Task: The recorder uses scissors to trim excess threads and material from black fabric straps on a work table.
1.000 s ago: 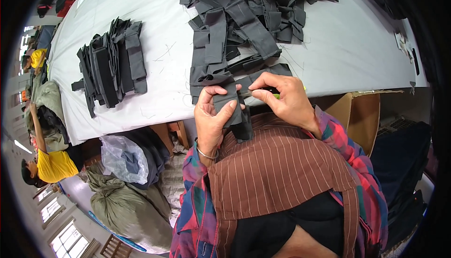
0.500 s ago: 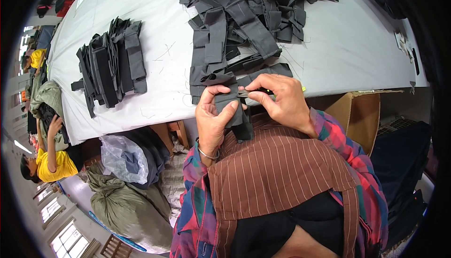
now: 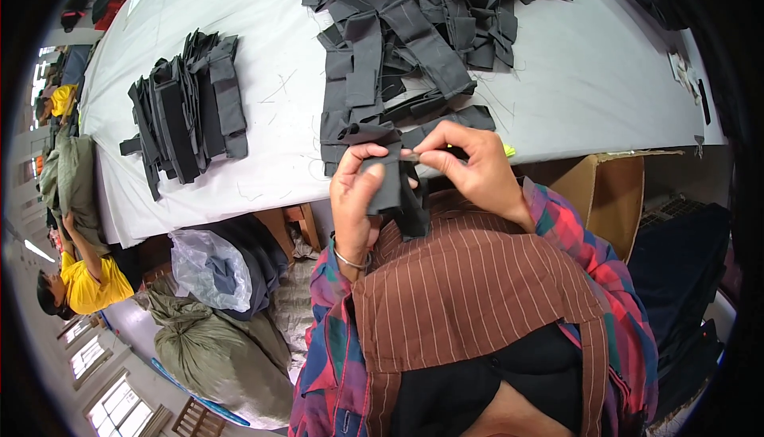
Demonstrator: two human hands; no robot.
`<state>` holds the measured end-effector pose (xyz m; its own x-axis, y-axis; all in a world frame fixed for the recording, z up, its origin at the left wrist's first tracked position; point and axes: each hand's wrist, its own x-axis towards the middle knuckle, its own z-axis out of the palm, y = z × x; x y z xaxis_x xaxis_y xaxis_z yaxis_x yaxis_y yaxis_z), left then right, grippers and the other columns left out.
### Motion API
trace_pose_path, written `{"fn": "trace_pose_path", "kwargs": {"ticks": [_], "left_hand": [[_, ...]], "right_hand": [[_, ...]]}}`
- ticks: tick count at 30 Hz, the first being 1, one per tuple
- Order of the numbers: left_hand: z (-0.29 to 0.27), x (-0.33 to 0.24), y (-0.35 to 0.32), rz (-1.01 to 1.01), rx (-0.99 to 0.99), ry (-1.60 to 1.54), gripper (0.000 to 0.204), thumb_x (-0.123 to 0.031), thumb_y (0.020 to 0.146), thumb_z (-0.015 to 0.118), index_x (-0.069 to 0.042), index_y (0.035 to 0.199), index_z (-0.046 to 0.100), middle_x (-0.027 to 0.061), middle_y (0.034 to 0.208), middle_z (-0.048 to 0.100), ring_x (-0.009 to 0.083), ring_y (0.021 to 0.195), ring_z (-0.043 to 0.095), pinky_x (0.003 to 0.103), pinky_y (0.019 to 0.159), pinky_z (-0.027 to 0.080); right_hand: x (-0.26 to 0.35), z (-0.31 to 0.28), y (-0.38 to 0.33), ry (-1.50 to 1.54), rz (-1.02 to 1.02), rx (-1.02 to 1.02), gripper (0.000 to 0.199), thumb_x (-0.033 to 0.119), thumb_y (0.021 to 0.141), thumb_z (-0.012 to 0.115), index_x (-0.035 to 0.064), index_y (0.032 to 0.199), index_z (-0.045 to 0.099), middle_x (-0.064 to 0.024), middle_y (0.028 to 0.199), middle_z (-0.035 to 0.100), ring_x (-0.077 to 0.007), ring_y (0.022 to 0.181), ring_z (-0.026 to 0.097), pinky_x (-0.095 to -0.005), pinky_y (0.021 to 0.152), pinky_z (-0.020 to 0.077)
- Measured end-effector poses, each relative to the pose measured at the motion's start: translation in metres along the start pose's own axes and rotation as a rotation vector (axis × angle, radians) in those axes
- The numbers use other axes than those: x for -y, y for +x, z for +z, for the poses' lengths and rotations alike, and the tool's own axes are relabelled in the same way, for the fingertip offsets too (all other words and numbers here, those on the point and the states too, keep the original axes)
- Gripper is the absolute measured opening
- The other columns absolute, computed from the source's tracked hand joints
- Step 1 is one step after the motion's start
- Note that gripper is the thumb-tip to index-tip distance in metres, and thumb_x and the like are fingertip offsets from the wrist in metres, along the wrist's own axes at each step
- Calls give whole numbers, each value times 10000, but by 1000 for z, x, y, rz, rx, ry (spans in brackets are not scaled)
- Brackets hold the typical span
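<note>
My left hand (image 3: pixel 356 196) pinches a folded dark grey fabric strip (image 3: pixel 387 188) between thumb and fingers, just past the table's near edge. The strip's loose end hangs down in front of the brown striped apron. At the strip's right edge, my right hand (image 3: pixel 471 163) is closed with thumb and forefinger on a slim metal tool (image 3: pixel 412 157), mostly hidden by the fingers. A yellow-green end (image 3: pixel 509 150) shows behind that hand. Right beyond my hands lies a large loose pile of grey fabric strips (image 3: pixel 422 39).
A neater stack of grey strips (image 3: pixel 187 107) lies left on the white-covered table (image 3: pixel 278 150). Below the edge are a clear plastic bag (image 3: pixel 208 266), an olive sack (image 3: pixel 219 357) and a cardboard box (image 3: pixel 613 198). At far left a person in yellow (image 3: pixel 95 282) handles olive cloth.
My left thumb and the strip under it have shifted slightly, and the strip's face has turned. My right fingers now cover more of the metal tool. The co-worker's arms have lowered.
</note>
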<state>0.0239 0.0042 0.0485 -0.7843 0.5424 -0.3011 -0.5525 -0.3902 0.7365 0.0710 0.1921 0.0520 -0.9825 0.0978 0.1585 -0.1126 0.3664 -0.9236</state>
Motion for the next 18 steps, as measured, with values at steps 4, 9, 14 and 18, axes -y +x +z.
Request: {"fn": "trace_pose_path", "kwargs": {"ticks": [4, 9, 14, 18], "left_hand": [[-17, 6, 3, -28, 53, -284, 535, -504, 977, 330, -16, 1096, 515, 234, 978, 615, 306, 766, 644, 387, 731, 539], [-17, 13, 5, 2, -31, -367, 620, -590, 950, 373, -19, 1128, 531, 175, 898, 592, 277, 787, 599, 392, 760, 508], [-27, 17, 5, 79, -21, -137, 350, -112, 848, 675, -56, 1134, 481, 90, 869, 563, 186, 733, 558, 344, 772, 453], [-21, 14, 5, 41, -43, -152, 342, -61, 830, 644, -61, 1126, 473, 91, 919, 557, 169, 724, 526, 329, 723, 440]], "right_hand": [[-3, -3, 0, 336, 228, -50, 120, 109, 873, 660, 10, 938, 646, -40, 821, 667, -66, 789, 593, -225, 712, 468], [-6, 2, 0, 246, 196, -43, 173, 140, 870, 677, 13, 980, 633, -30, 850, 657, -77, 793, 588, -235, 707, 470], [4, 2, 2, 252, 288, 104, 297, 101, 835, 706, 33, 1100, 593, -7, 959, 632, -73, 856, 568, -241, 772, 472], [7, 6, 3, 211, 248, 118, 385, 120, 789, 748, 52, 1128, 581, -25, 986, 641, -87, 870, 587, -245, 771, 476]]}}
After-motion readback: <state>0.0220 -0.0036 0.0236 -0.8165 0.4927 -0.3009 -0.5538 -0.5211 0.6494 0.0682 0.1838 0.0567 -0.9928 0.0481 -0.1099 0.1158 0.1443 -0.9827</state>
